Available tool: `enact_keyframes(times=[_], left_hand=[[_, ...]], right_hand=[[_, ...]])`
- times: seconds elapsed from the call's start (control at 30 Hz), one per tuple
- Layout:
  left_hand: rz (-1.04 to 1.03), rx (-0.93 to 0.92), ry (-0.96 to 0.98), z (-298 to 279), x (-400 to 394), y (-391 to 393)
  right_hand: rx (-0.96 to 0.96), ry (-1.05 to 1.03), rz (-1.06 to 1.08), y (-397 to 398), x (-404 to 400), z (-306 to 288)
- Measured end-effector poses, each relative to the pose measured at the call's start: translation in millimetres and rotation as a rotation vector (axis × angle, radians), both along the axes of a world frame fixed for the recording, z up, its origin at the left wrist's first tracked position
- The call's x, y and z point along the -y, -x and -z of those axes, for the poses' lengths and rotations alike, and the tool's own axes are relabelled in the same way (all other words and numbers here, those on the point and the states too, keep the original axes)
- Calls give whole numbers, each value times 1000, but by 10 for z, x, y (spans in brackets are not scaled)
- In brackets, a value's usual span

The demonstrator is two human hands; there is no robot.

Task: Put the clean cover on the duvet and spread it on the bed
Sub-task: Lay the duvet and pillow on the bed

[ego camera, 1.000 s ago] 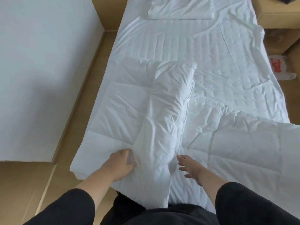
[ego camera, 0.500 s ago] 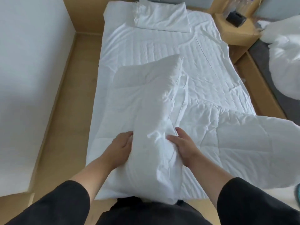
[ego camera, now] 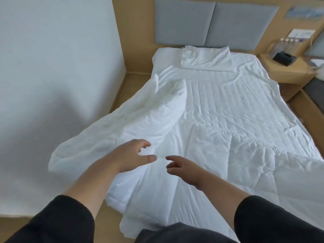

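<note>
A white quilted duvet [ego camera: 206, 155] lies crumpled over the near half of the bed [ego camera: 228, 95]. Its folded left portion [ego camera: 133, 123] billows up and out past the bed's left edge, blurred. My left hand [ego camera: 135, 157] hovers over that fold with fingers spread and loosely bent, holding nothing. My right hand [ego camera: 184, 168] is beside it with fingers extended toward the left hand, also empty, just above the duvet. Which layer is the cover I cannot tell.
A white pillow [ego camera: 206, 57] lies at the head of the bed under grey headboard panels [ego camera: 210, 23]. A white wall [ego camera: 52, 76] stands close on the left with a narrow wooden floor gap. A wooden nightstand [ego camera: 289, 71] with a black box is at the right.
Both hands let go of the duvet fold they gripped half a second ago. The fold has flopped to the left, off the bed's edge. The camera has tilted up toward the headboard.
</note>
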State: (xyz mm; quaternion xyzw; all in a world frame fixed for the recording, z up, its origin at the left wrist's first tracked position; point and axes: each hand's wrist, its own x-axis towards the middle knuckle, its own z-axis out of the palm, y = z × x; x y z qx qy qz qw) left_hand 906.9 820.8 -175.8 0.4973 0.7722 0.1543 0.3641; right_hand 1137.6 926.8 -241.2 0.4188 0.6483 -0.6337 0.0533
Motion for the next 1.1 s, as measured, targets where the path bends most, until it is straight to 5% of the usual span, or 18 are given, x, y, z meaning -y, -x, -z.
enact_keyframes(times=[0.23,0.5,1.1], left_hand=[[196,58,232,599,8,-605],[497,5,200,758,-679,-1761],[961,-37,195,601,-455,-6165]], right_hand=[[236,-87,222,-1231,-167,174],[356,-40,493,-2618,247,200],[229,-81,1084,-6610,2012,37]])
